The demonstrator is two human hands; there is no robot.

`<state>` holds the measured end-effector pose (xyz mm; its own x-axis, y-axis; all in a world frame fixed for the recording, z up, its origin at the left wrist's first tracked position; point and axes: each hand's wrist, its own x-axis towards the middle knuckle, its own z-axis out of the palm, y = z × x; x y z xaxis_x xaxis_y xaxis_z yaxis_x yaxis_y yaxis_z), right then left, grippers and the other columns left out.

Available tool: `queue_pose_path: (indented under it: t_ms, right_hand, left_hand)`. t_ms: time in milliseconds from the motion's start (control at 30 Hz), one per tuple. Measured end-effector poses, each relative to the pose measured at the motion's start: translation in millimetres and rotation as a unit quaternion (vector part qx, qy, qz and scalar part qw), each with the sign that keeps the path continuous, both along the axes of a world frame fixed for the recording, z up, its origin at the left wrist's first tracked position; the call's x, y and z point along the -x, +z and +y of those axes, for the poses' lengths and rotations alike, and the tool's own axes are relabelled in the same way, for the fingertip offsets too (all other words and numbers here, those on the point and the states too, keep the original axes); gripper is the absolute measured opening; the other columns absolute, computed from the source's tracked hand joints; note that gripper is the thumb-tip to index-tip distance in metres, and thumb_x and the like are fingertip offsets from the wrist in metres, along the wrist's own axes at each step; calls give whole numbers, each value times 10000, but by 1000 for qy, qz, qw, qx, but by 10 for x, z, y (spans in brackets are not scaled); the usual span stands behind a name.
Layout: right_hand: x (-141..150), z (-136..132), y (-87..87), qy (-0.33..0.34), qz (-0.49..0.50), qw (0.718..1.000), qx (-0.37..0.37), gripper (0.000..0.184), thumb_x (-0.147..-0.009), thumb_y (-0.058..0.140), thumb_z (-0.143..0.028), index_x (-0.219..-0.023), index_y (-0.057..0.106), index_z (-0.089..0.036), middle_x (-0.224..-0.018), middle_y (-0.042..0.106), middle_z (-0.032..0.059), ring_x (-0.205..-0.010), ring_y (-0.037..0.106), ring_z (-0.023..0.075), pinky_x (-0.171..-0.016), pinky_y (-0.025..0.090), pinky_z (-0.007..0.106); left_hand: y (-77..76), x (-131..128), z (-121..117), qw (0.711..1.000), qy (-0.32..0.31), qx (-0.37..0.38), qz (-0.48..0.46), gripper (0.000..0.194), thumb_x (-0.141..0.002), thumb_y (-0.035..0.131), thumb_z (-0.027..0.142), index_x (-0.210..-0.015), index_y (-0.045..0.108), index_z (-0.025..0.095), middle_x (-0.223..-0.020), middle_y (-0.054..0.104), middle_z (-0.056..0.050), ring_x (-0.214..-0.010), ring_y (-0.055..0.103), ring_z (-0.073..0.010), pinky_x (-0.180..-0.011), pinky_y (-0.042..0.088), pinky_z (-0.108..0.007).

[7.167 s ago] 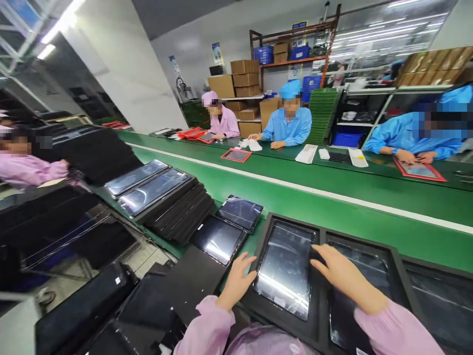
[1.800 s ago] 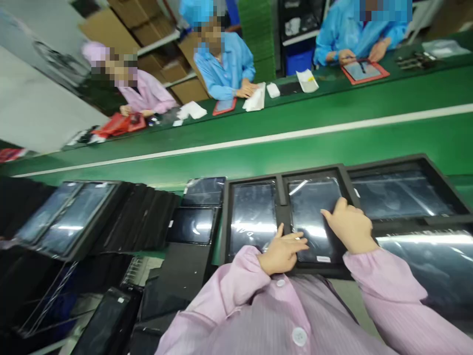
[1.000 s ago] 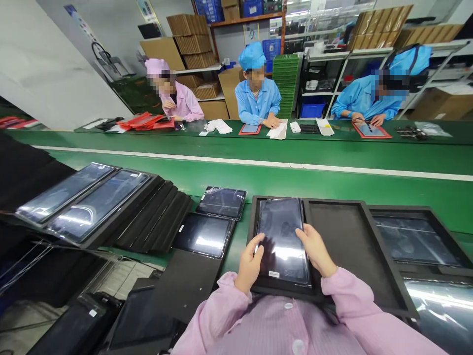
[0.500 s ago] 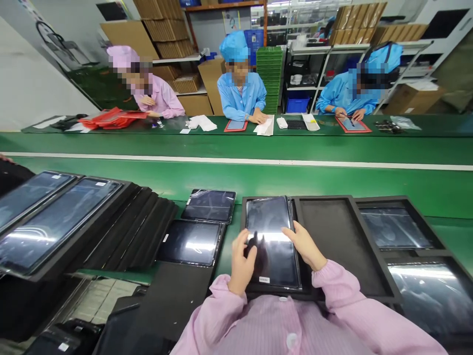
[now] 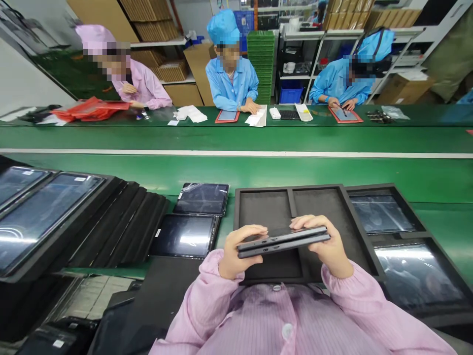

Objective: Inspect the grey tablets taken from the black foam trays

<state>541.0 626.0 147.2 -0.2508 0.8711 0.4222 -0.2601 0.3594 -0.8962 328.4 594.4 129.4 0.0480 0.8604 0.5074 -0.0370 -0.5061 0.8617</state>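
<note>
Two stacked tablets (image 5: 284, 241) are held edge-on toward me, their long thin sides showing. My left hand (image 5: 242, 249) grips their left end, fingers on top and thumb below. At the other end my right hand (image 5: 328, 244) is closed around them. Both hands hover over a black foam tray (image 5: 321, 207) with two recesses; nothing lies in the parts of them that show. Two more tablets, one farther back (image 5: 201, 198) and one nearer (image 5: 185, 236), lie screen up to the left of the tray.
To the right, another black tray (image 5: 417, 235) holds two tablets. A leaning stack of black trays (image 5: 114, 222) with tablets on top stands at the left. Beyond the green conveyor (image 5: 258, 170), three co-workers sit at a bench with red-framed tablets and papers.
The tablet that lay over the tray's left recess has been lifted and tilted up on edge, showing two stacked together. My hands have shifted to grip both ends.
</note>
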Motion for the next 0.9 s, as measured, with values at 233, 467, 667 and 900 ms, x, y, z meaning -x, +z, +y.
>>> queue_pose_path:
  t_ms: [233,467,667,900]
  right_hand:
    - [15,-47,9,25,11,1000,11,272,-730,725,-425,-930,626,-268,-837,675,22,-791,634,195,-710,522,368]
    - [1,-40,2,31,11,999,12,280,-735,722,-425,-942,617,-268,-848,669,16,-802,628,183,-722,514,352]
    - [10,-29,-26,33,7,999,20,304,-720,730,-438,-917,591,-253,-844,661,20,-811,626,181,-716,511,348]
    - [63,-35,12,47,7,999,17,342,-710,731,-458,-877,541,-229,-834,643,27,-788,625,169,-708,510,338]
  left_hand:
    - [13,45,-6,998,-15,-60,27,394,-723,670,477,-1023,662,220,-872,741,-90,-817,696,-215,-695,560,-312]
    - [14,40,5,997,-13,-68,34,418,-725,656,502,-1038,656,226,-870,743,-84,-813,698,-210,-682,563,-304]
    - [13,77,-26,998,-10,-28,52,385,-747,627,516,-1056,663,289,-905,743,-72,-819,700,-231,-702,567,-346]
    - [-174,240,-87,999,-7,-2,49,424,-703,678,518,-1031,678,250,-925,735,-87,-866,685,-256,-754,559,-390]
